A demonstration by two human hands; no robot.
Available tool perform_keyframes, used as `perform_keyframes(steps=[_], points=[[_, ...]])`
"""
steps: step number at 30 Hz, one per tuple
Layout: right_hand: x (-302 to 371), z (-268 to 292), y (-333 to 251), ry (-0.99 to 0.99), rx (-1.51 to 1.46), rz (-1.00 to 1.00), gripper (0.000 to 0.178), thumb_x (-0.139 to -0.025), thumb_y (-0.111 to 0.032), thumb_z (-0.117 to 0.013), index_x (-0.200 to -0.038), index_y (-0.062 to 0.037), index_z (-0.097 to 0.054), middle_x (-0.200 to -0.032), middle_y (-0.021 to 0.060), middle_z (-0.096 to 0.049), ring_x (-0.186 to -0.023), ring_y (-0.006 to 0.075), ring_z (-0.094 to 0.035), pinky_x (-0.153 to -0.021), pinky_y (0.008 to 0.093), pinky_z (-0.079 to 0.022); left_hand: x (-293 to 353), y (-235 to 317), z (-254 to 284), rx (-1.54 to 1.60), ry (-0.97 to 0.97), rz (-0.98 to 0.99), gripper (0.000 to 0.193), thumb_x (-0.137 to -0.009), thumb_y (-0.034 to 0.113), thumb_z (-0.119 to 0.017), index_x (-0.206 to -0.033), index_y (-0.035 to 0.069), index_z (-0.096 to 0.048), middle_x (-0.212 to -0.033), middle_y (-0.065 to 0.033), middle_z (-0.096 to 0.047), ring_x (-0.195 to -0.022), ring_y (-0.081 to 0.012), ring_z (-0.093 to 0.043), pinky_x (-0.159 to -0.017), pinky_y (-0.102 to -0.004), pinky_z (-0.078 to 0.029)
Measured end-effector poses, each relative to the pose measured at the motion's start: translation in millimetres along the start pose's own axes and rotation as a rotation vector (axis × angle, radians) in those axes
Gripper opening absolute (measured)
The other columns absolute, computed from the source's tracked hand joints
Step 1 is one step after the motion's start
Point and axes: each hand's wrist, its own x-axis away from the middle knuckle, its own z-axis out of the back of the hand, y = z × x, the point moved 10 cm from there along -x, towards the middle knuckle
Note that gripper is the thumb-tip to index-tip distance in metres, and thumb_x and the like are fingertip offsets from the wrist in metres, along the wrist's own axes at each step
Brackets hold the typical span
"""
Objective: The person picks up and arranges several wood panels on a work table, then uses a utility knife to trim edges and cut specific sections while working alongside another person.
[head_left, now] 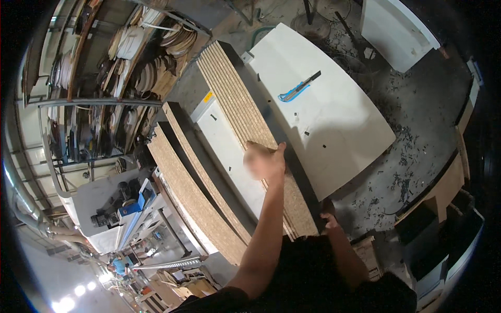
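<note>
A stack of chipboard panels stands on edge across a white table, raw particle edges up and a dark face to the right. My left hand lies over the top of the stack, its thumb hooked on the dark side and its fingers toward the left side. Part of that hand is blurred. At the near end of the same stack, my right hand grips the lower right corner with bent fingers, some of them hidden. A blue utility knife, blade out, rests on the tabletop to the right.
More chipboard panels stand on edge at the left. Small black scraps dot the table and the floor. Shelves with coiled edging strips rise at far left. A white panel stands far right; a machine is at left.
</note>
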Motion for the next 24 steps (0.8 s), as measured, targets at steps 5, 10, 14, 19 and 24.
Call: perform_keyframes(steps=[5, 10, 14, 19, 24], points=[[62.6, -129.8, -234.5, 0.280, 0.868, -0.561, 0.065, -0.101, -0.047, -0.070, -0.140, 0.0046, -0.059, -0.109, 0.0170, -0.069, -0.100, 0.0228, -0.070, -0.085, 0.0394, -0.059, -0.8, 0.0, 9.5, -0.066, 0.098, 0.030, 0.137, -0.065, 0.047, -0.094, -0.169, 0.020, -0.010, -0.157, -0.0370, -0.020, -0.139, -0.0528, -0.030, -0.113, -0.0675, -0.026], [91.8, -248.8, -411.8, 0.407, 1.466, 0.223, 0.098, -0.089, -0.048, -0.083, -0.160, -0.0014, -0.034, -0.161, 0.0261, -0.038, -0.148, 0.0425, -0.040, -0.119, 0.0550, -0.037, 24.2, 30.9, -9.9, -0.033, 0.046, -0.013, 0.135, -0.069, 0.046, -0.093, -0.170, 0.018, -0.007, -0.164, -0.0393, -0.010, -0.148, -0.0551, -0.021, -0.120, -0.0666, -0.018], [21.2, -358.1, -329.9, 0.073, 1.567, 0.370, 0.126, -0.080, -0.057, -0.086, -0.166, 0.0002, -0.015, -0.168, 0.0314, -0.022, -0.153, 0.0493, -0.029, -0.125, 0.0587, -0.028, 21.0, 23.2, -7.3, -0.026, 0.028, -0.010, 0.133, -0.073, 0.052, -0.091, -0.170, 0.018, -0.005, -0.166, -0.0396, -0.011, -0.151, -0.0564, -0.018, -0.121, -0.0672, -0.015], [18.1, -377.2, -306.0, 0.223, 1.760, 0.510, 0.144, -0.068, -0.068, -0.088, -0.166, 0.0019, -0.008, -0.162, 0.0366, -0.025, -0.148, 0.0551, -0.031, -0.122, 0.0643, -0.029, 20.1, -7.6, 19.9, 0.102, -0.081, -0.118, 0.126, -0.082, 0.064, -0.079, -0.169, 0.010, -0.006, -0.168, -0.0340, -0.015, -0.154, -0.0520, -0.018, -0.123, -0.0661, -0.014], [35.1, -414.7, -314.0, 0.315, 1.951, 0.640, 0.124, -0.078, -0.064, -0.084, -0.162, 0.0038, -0.023, -0.159, 0.0337, -0.032, -0.146, 0.0523, -0.035, -0.119, 0.0650, -0.032, -32.2, -154.6, 118.8, -0.076, 0.410, -0.223, 0.115, -0.088, 0.065, -0.072, -0.163, -0.004, -0.018, -0.162, -0.0314, -0.031, -0.149, -0.0474, -0.032, -0.122, -0.0654, -0.021]])
